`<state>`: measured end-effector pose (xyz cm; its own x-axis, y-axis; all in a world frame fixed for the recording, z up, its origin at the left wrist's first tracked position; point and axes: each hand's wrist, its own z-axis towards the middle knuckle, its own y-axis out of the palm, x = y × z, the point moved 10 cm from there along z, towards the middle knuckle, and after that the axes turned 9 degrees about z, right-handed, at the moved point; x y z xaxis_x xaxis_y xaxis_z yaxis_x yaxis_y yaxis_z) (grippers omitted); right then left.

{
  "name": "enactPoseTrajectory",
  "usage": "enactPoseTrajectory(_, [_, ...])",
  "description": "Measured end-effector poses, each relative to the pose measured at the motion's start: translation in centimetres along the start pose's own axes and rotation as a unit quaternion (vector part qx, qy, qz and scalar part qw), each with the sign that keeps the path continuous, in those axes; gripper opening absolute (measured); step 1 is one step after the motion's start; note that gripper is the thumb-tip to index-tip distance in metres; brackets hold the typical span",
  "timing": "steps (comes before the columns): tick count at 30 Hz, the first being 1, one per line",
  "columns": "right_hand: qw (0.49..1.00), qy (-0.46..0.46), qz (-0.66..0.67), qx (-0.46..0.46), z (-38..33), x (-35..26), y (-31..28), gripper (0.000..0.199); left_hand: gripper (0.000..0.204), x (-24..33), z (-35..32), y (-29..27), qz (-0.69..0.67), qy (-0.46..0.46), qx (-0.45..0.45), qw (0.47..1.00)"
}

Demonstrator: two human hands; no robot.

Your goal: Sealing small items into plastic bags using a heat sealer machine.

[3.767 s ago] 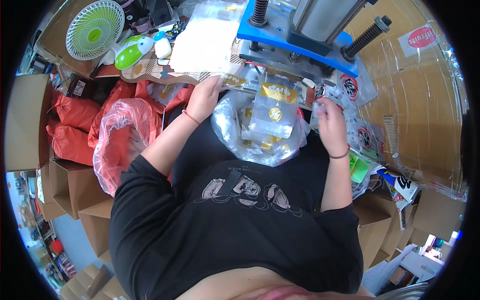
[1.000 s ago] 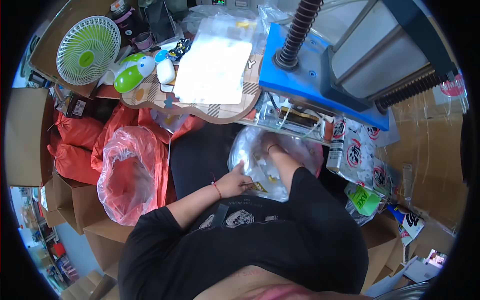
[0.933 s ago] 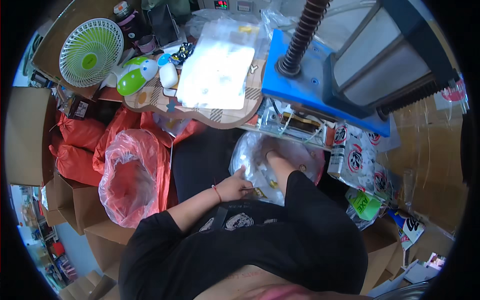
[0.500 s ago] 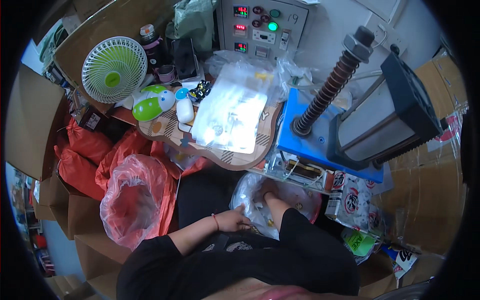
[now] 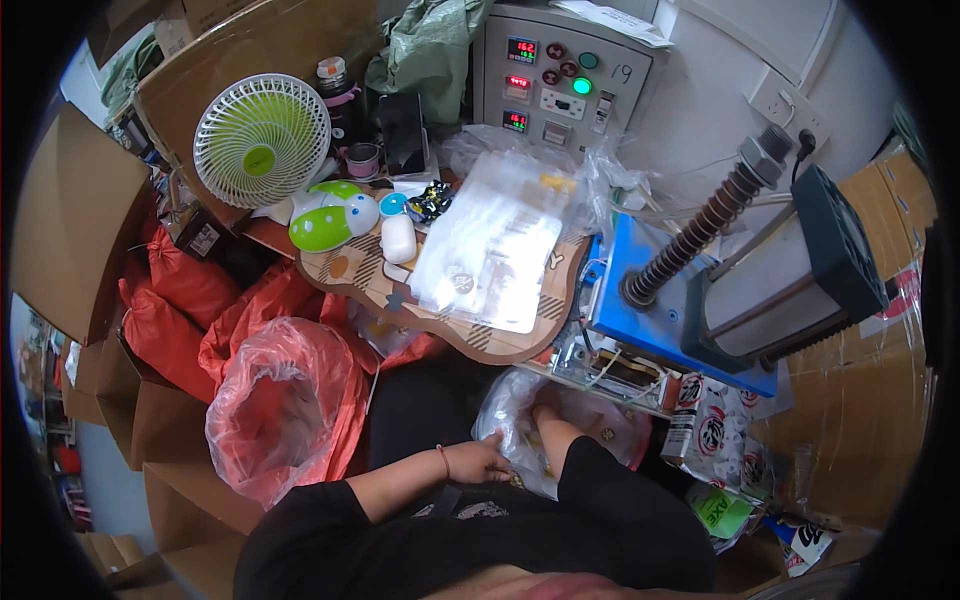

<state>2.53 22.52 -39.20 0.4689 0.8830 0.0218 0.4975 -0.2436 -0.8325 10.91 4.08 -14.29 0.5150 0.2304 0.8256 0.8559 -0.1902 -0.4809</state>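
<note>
A clear plastic bag (image 5: 513, 425) lines a reddish container (image 5: 632, 425) below the table edge, in front of my body. The rim of the bag is in my left hand (image 5: 478, 462), at its near left side; a red string bracelet circles that wrist. My right hand (image 5: 546, 415) reaches down inside the bag, its fingers hidden by the plastic and the depth. Small brownish or yellowish pieces show faintly inside, too small to name.
A wavy-edged board (image 5: 350, 283) on the table carries flat clear plastic bags (image 5: 490, 250). A blue-based press (image 5: 655, 325) stands at right, a control box (image 5: 640, 75) behind. At left are a fan (image 5: 262, 140), a red bag-lined bin (image 5: 225, 430) and red sacks (image 5: 170, 335).
The whole view has shifted, so the table things appear further right and lower. My left hand stays at the bag's rim and my right hand stays inside it.
</note>
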Motion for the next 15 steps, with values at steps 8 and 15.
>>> enactPoseTrajectory(8, [0.998, 0.025, 0.056, -0.033, 0.0, 2.0, 1.5, 0.044, 0.027, 0.2, 0.5, -0.1, 0.002, 0.005, -0.006, 1.0])
enactPoseTrajectory(15, [0.987, -0.017, 0.116, 0.112, -0.2, 1.0, 2.1, 0.039, 0.026, -0.9, 0.4, -0.1, 0.02, 0.025, 0.019, 0.999])
